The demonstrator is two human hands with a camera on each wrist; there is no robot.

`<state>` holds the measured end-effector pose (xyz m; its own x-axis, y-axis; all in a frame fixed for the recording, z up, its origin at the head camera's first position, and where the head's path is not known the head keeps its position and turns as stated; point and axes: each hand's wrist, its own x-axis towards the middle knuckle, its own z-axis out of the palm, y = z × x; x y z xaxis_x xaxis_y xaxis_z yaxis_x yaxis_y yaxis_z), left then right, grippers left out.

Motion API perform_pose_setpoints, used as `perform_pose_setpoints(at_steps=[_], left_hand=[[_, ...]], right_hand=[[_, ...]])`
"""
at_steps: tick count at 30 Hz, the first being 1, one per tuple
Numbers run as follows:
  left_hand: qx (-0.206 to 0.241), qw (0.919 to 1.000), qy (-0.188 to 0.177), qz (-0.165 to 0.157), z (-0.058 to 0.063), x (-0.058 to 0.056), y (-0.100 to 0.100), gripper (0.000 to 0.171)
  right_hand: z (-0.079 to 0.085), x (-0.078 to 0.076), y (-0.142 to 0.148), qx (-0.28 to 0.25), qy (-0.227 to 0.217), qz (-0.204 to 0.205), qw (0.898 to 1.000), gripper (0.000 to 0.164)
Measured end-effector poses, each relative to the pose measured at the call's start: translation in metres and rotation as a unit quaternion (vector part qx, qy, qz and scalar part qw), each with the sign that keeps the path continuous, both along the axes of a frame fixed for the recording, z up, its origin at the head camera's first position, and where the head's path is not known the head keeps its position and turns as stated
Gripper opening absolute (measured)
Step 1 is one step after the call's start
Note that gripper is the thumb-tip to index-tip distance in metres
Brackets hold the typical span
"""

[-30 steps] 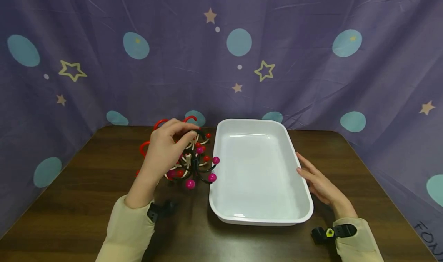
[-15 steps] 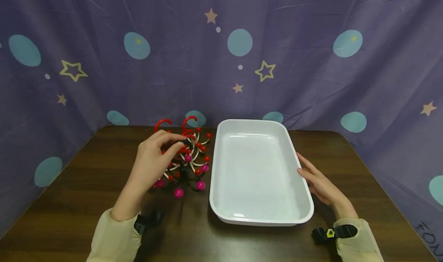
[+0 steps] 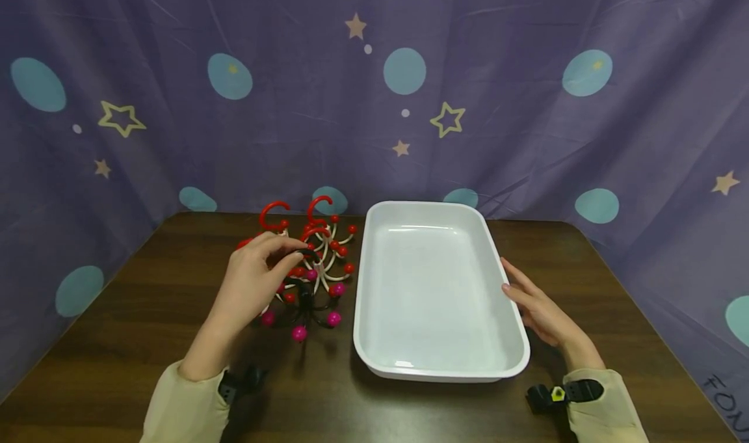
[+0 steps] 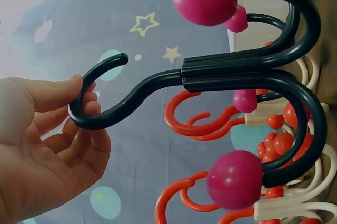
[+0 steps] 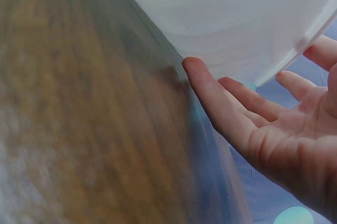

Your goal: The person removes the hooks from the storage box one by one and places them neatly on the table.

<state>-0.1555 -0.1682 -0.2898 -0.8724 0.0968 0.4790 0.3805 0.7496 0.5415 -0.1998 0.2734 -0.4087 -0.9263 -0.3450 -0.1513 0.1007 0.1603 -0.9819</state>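
Between thumb and fingers my left hand pinches the hook of a black multi-arm hook hanger. Its curved arms end in pink balls. In the head view the hanger hangs upright to the left of the white tray, in front of several white hangers with red hooks and red balls. My right hand lies along the tray's right side. Seen from the right wrist, its fingers are extended and touch the tray's outer wall and rim.
The hangers stand close together on the brown wooden table, beside the tray's left rim. A purple curtain with stars and dots hangs behind the table.
My left hand has moved left and nearer to me with the black hanger, away from the tray's left rim. The right hand and the tray have stayed still.
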Motion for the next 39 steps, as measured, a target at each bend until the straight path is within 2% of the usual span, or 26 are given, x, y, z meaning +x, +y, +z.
perform_pose_setpoints(at_steps=[9,17,28,33,39], left_hand=[[-0.011,0.9998,-0.013,-0.002,-0.006,0.003,-0.005,0.014],[-0.006,0.9984,-0.056,-0.009,-0.014,0.004,-0.010,0.016],[-0.011,0.9984,-0.054,-0.015,-0.028,0.000,-0.013,0.015],[-0.013,0.9978,-0.059,-0.026,-0.029,-0.003,-0.015,0.015],[-0.012,0.9951,-0.090,-0.040,-0.028,-0.002,-0.015,0.015]], right_hand=[[0.000,0.000,0.001,-0.002,0.001,0.001,1.000,0.062],[0.000,0.001,0.001,0.003,0.000,0.003,1.000,0.062],[0.001,0.002,0.000,0.003,0.001,-0.009,1.000,0.062],[0.002,0.001,0.000,0.015,0.004,-0.011,1.000,0.062],[0.003,0.002,0.000,0.023,0.010,-0.013,1.000,0.063]])
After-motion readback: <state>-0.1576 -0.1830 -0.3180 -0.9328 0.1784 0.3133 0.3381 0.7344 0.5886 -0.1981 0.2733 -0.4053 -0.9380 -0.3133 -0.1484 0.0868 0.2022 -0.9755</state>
